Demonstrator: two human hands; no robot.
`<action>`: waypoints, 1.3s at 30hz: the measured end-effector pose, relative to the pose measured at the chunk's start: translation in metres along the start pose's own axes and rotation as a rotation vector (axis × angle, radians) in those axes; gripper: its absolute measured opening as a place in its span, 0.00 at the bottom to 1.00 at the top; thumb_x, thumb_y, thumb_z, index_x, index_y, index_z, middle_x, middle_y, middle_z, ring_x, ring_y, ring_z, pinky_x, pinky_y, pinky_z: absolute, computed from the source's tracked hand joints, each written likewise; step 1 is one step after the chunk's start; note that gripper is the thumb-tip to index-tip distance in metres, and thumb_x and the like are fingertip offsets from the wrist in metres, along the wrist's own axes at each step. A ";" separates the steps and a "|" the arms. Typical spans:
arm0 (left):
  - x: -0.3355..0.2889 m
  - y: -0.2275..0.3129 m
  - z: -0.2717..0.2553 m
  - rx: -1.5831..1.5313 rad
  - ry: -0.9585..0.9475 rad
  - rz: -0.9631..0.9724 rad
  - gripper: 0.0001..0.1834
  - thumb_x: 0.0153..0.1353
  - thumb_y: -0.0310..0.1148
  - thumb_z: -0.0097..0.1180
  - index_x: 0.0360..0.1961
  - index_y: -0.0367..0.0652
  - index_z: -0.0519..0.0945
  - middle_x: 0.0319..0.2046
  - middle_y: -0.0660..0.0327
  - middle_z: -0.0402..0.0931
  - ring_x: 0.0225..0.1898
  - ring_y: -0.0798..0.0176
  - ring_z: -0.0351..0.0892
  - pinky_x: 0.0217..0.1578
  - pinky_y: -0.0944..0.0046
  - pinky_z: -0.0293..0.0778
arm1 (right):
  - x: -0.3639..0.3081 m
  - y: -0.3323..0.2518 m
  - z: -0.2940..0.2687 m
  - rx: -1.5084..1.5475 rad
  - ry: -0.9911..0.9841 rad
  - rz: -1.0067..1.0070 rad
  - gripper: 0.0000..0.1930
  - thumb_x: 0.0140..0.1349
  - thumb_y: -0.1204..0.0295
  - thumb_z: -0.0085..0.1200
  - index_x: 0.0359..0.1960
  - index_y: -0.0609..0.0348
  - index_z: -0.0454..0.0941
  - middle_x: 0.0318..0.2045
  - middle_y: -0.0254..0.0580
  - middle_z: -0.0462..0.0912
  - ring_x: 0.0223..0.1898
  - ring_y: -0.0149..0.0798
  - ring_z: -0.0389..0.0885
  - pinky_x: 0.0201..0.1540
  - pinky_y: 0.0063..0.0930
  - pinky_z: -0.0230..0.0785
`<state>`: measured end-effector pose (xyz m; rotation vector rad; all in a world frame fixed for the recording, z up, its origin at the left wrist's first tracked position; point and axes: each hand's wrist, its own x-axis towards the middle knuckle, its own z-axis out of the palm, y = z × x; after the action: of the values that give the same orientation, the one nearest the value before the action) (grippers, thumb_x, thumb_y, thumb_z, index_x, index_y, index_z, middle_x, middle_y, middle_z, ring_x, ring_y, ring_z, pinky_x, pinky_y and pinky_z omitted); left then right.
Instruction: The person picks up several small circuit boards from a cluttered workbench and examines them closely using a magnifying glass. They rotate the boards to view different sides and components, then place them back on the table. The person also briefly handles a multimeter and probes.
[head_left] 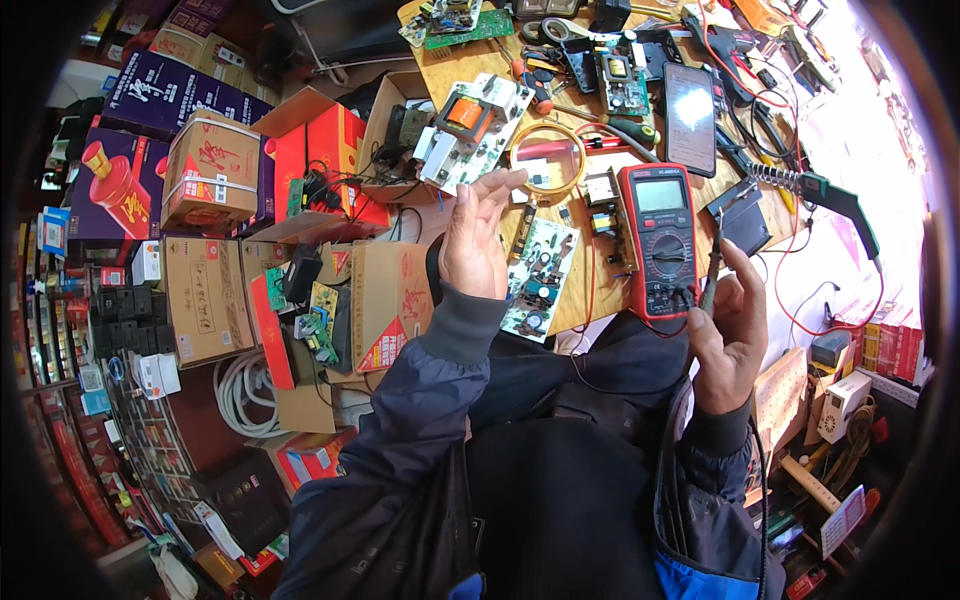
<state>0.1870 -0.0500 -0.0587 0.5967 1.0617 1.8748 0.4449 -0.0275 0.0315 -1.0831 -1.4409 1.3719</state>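
My left hand [478, 240] is raised at the table's near left edge, palm turned inward, fingers stretched out, with nothing in it. Close to its fingertips lies a white circuit board [482, 118] with an orange-wrapped transformer. A second populated circuit board [543, 275] lies just right of that hand. Between thumb and fingers, my right hand [735, 335] grips a slim dark pointed tool [713, 270], tip away from me; its exact kind is unclear. Left of that hand is a red multimeter [664, 240], its display without readable digits.
Beyond the multimeter lies a phone [690, 120]. A soldering iron [840, 205] rests in a coil holder at the right. A yellow-rimmed magnifier [548, 157], screwdrivers and more boards crowd the wooden table [590, 300]. Cardboard boxes [210, 295] are stacked at left; red and black wires cross the table.
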 end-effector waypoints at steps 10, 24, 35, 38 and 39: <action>0.003 0.011 -0.003 -0.028 -0.163 0.052 0.30 0.77 0.51 0.34 0.58 0.34 0.71 0.58 0.42 0.75 0.66 0.53 0.68 0.72 0.53 0.49 | -0.003 0.007 -0.001 0.006 -0.026 -0.025 0.32 0.60 0.79 0.54 0.68 0.63 0.64 0.35 0.32 0.77 0.33 0.22 0.70 0.38 0.17 0.60; 0.037 0.066 0.039 0.809 -0.310 0.210 0.09 0.66 0.28 0.57 0.41 0.33 0.84 0.39 0.58 0.80 0.36 0.67 0.79 0.38 0.69 0.73 | -0.015 -0.004 -0.026 -0.170 0.038 -0.223 0.16 0.55 0.71 0.49 0.39 0.69 0.82 0.28 0.40 0.76 0.27 0.28 0.74 0.29 0.19 0.62; 0.146 -0.001 0.107 1.863 -0.530 0.008 0.11 0.57 0.38 0.62 0.37 0.47 0.88 0.38 0.50 0.85 0.45 0.46 0.84 0.48 0.50 0.77 | -0.033 -0.011 -0.025 -0.145 0.053 -0.198 0.18 0.46 0.81 0.44 0.38 0.69 0.82 0.27 0.42 0.78 0.27 0.31 0.75 0.33 0.22 0.66; 0.153 -0.014 0.105 1.830 -0.507 0.032 0.09 0.57 0.37 0.62 0.35 0.47 0.88 0.37 0.50 0.85 0.43 0.47 0.84 0.46 0.51 0.77 | -0.035 -0.010 -0.028 -0.151 0.063 -0.224 0.18 0.44 0.83 0.44 0.38 0.68 0.81 0.27 0.42 0.78 0.27 0.31 0.75 0.33 0.22 0.67; 0.155 -0.015 0.102 1.764 -0.502 0.050 0.08 0.57 0.36 0.61 0.35 0.47 0.88 0.37 0.50 0.85 0.42 0.46 0.84 0.46 0.51 0.78 | -0.036 -0.009 -0.029 -0.162 0.065 -0.226 0.18 0.44 0.83 0.44 0.38 0.68 0.81 0.28 0.42 0.78 0.28 0.31 0.76 0.33 0.22 0.67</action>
<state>0.1911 0.1321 -0.0203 1.8664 2.1002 0.2560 0.4817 -0.0544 0.0413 -1.0212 -1.5950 1.0673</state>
